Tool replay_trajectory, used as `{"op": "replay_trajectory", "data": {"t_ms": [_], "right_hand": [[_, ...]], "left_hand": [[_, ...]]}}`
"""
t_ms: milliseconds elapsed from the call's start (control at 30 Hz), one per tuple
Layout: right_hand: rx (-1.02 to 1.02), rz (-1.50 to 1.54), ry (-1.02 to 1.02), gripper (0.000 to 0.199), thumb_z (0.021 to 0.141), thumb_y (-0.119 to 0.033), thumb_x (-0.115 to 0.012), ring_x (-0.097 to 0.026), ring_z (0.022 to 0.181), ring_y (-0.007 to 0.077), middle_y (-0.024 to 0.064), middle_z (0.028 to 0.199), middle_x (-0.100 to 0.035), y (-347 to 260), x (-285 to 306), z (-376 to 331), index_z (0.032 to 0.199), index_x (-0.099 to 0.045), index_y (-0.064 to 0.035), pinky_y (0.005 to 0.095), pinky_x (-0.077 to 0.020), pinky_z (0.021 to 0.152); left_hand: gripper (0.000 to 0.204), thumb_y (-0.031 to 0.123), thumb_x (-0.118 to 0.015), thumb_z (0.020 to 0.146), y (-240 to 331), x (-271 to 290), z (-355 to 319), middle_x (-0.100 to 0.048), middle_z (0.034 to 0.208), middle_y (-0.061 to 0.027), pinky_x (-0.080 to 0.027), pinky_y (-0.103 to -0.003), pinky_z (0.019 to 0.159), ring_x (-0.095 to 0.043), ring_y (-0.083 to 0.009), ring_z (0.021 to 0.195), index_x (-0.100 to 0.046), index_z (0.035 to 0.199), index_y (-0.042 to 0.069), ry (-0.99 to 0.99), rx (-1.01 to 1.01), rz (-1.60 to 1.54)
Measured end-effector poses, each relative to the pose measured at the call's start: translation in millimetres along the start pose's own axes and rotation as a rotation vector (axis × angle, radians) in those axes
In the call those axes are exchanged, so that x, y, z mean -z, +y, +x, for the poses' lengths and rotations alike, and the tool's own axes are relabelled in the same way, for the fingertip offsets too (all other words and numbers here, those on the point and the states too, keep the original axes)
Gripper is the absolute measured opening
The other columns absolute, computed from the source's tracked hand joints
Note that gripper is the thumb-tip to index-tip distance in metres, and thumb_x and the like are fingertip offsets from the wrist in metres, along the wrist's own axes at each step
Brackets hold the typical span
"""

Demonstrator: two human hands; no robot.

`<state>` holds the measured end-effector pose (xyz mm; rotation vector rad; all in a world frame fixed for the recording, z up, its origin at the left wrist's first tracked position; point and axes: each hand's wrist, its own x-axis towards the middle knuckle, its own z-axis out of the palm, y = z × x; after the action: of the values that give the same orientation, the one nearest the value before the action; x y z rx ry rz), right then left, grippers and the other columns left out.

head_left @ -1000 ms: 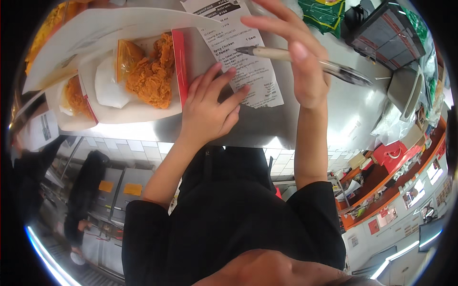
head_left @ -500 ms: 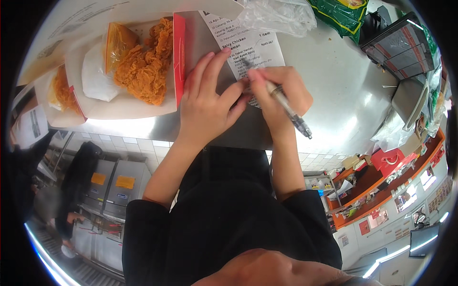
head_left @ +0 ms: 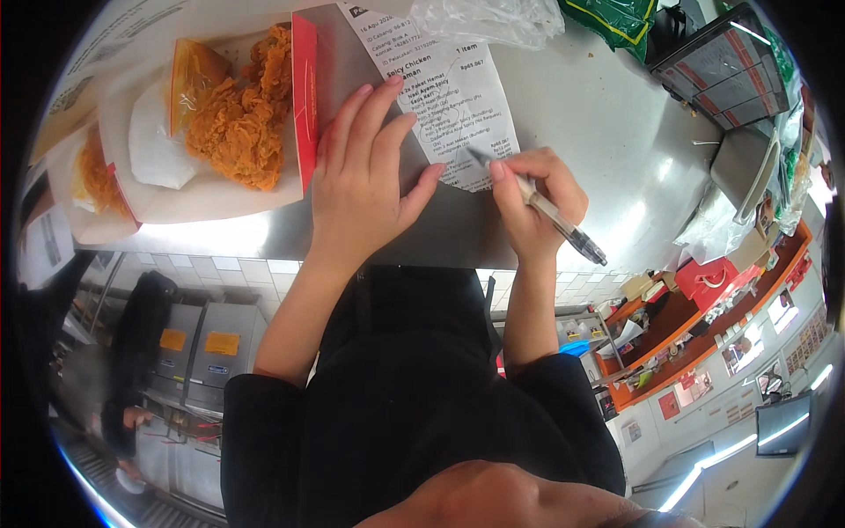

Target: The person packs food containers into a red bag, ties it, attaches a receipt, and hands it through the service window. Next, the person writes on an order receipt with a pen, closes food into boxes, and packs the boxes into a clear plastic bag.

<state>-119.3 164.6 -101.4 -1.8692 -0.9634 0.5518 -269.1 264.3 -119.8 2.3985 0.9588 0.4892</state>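
A printed paper receipt (head_left: 471, 97) with curved pen marks lies on the steel counter. My left hand (head_left: 365, 180) rests with fingers spread, its fingertips on the receipt's left edge. In my right hand (head_left: 541, 198) is a clear-barrelled pen (head_left: 563, 224), its tip at the lower part of the receipt. Left of my left hand stands an open paperboard box (head_left: 305, 106) with a red side. Inside it are fried chicken (head_left: 242, 128), a white wrapped bundle (head_left: 163, 141) and a clear packet of orange-brown contents (head_left: 195, 79).
A second box with fried food (head_left: 97, 176) stands at far left. Beyond the receipt lie a clear plastic bag (head_left: 493, 19) and a green package (head_left: 616, 22). A dark tablet-like device (head_left: 722, 66) stands at right on the steel counter (head_left: 607, 123). Another person (head_left: 132, 414) is at lower left.
My right hand has moved the pen down the receipt, toward me, baring more of the print. My left hand has shifted slightly left and its fingers have spread.
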Motion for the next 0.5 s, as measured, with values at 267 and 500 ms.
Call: {"op": "replay_trajectory", "data": {"t_ms": [267,500], "right_hand": [[0.099,-0.11,0.002,0.015,0.065,-0.005,-0.076,-0.056,0.056,0.0178,0.005,0.066,-0.061,-13.6,-4.8,16.1,0.069,-0.062,-0.0034,0.0287,-0.0434,0.051],[0.215,-0.746,-0.081,0.034,0.079,0.002,-0.053,-0.055,0.099,0.0299,0.0135,0.11,-0.058,-15.2,22.5,32.7,0.109,-0.062,-0.0097,0.0376,-0.0431,0.086]], "left_hand": [[0.049,0.025,-0.073,0.069,-3.0,4.0,0.8,-0.046,0.131,-0.0117,-0.039,-0.042,0.093,-0.044,-0.0335,0.118,-0.052,0.107,0.003,-0.012,0.014,-0.029],[0.039,0.025,-0.069,0.073,17.2,18.7,8.9,-0.041,0.138,-0.0091,-0.038,-0.044,0.095,-0.038,-0.0321,0.124,-0.058,0.108,0.01,-0.131,-0.073,-0.133]]}}
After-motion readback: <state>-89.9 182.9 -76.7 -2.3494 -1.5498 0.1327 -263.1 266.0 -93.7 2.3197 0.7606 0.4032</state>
